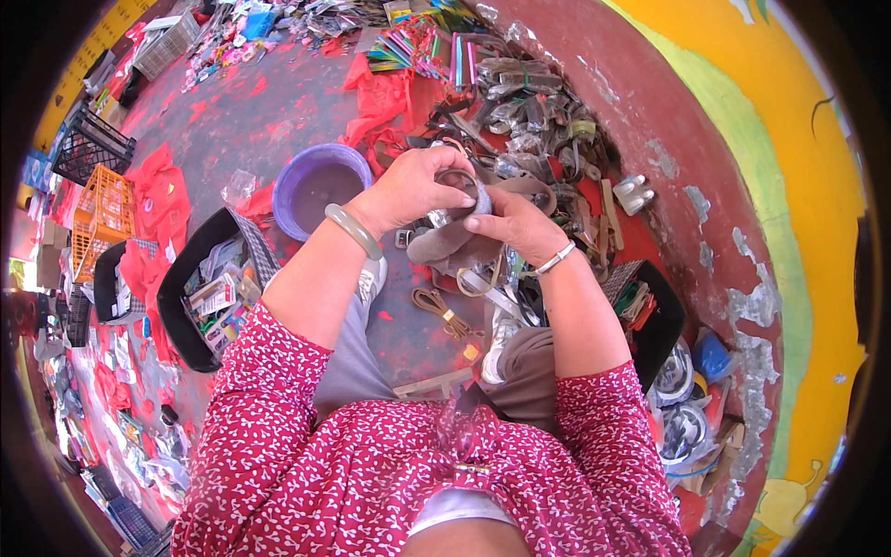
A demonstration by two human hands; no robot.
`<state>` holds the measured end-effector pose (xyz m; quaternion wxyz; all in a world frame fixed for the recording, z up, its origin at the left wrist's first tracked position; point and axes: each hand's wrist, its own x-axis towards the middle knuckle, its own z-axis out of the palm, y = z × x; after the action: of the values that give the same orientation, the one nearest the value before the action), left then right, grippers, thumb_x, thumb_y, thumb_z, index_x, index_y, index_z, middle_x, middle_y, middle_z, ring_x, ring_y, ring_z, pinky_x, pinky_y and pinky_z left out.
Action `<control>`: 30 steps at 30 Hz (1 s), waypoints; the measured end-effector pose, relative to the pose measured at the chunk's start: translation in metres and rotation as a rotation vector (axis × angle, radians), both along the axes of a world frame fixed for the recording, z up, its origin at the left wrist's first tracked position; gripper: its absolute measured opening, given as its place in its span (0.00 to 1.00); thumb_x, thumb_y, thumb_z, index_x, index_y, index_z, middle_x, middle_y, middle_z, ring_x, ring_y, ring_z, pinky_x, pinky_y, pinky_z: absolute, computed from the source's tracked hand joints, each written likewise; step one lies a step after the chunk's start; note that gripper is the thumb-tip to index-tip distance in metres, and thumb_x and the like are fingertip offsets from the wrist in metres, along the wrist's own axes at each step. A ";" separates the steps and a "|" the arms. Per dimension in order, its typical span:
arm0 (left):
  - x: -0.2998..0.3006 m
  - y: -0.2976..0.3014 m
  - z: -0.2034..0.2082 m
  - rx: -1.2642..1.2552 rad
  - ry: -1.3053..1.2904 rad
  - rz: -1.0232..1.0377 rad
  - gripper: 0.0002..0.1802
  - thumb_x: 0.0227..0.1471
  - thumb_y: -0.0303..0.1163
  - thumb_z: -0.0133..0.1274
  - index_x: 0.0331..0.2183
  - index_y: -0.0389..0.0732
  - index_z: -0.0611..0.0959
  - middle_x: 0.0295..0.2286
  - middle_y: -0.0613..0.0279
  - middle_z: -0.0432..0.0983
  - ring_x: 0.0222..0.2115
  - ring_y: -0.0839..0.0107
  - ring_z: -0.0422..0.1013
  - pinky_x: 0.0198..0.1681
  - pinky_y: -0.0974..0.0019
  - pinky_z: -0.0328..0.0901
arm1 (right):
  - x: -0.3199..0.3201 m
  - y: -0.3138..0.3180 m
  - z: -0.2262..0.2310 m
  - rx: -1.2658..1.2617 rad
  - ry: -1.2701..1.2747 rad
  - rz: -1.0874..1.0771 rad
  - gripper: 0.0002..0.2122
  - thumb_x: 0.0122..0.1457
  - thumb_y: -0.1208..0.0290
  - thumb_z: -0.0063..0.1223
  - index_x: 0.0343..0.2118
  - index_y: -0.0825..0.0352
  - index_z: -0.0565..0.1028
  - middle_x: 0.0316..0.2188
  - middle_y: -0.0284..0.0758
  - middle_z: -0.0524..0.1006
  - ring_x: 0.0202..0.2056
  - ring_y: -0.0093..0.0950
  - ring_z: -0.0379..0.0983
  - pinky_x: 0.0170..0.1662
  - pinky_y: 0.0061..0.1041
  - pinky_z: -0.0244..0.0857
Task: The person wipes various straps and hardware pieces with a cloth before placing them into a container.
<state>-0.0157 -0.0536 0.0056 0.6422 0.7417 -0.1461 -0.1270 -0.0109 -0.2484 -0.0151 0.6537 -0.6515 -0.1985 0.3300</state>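
Observation:
Both of my hands meet in front of me over a heap of belts and straps. Fingers of my left hand pinch the upper side of a looped, brownish strap. A soft grey cloth is bunched against the strap and hangs below it. My right hand is closed on the cloth, its thumb pressed on top; its other fingers are partly hidden. A silvery buckle lies just left of the cloth. Below, a tan coiled cord or belt rests on the floor.
A purple bucket of murky liquid stands left of my hands. Black baskets of small goods flank my legs. An orange crate stands farther left. A peeling red wall borders the heap on the right.

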 end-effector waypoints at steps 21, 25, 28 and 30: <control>-0.008 -0.028 0.006 -0.545 0.202 0.118 0.18 0.46 0.30 0.55 0.40 0.39 0.71 0.34 0.67 0.69 0.36 0.78 0.66 0.40 0.71 0.62 | 0.001 0.008 0.011 0.315 0.176 -0.240 0.11 0.51 0.71 0.54 0.37 0.65 0.73 0.32 0.25 0.73 0.35 0.16 0.67 0.42 0.18 0.60; -0.007 -0.034 0.009 -0.672 0.423 0.006 0.27 0.49 0.38 0.52 0.49 0.41 0.65 0.40 0.62 0.67 0.42 0.74 0.64 0.46 0.68 0.60 | 0.003 0.011 0.007 0.344 0.168 -0.229 0.10 0.53 0.70 0.51 0.38 0.65 0.73 0.34 0.27 0.73 0.36 0.19 0.68 0.40 0.21 0.62; 0.002 -0.029 0.006 -0.617 0.312 0.044 0.32 0.47 0.41 0.53 0.51 0.41 0.62 0.45 0.59 0.63 0.45 0.72 0.61 0.48 0.67 0.58 | 0.000 0.018 0.013 0.288 0.102 -0.203 0.10 0.54 0.69 0.50 0.38 0.66 0.73 0.33 0.27 0.73 0.36 0.19 0.68 0.40 0.21 0.61; 0.004 -0.026 0.005 -0.571 0.311 -0.056 0.37 0.47 0.47 0.52 0.53 0.40 0.60 0.48 0.58 0.59 0.48 0.70 0.59 0.50 0.66 0.57 | -0.001 0.016 0.014 0.289 0.105 -0.182 0.10 0.55 0.69 0.50 0.38 0.66 0.72 0.33 0.27 0.73 0.37 0.18 0.67 0.41 0.21 0.61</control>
<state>-0.0114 -0.0793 0.0103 0.8352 0.4990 -0.0964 -0.2102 -0.0117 -0.2322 -0.0006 0.7771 -0.5480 -0.1495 0.2710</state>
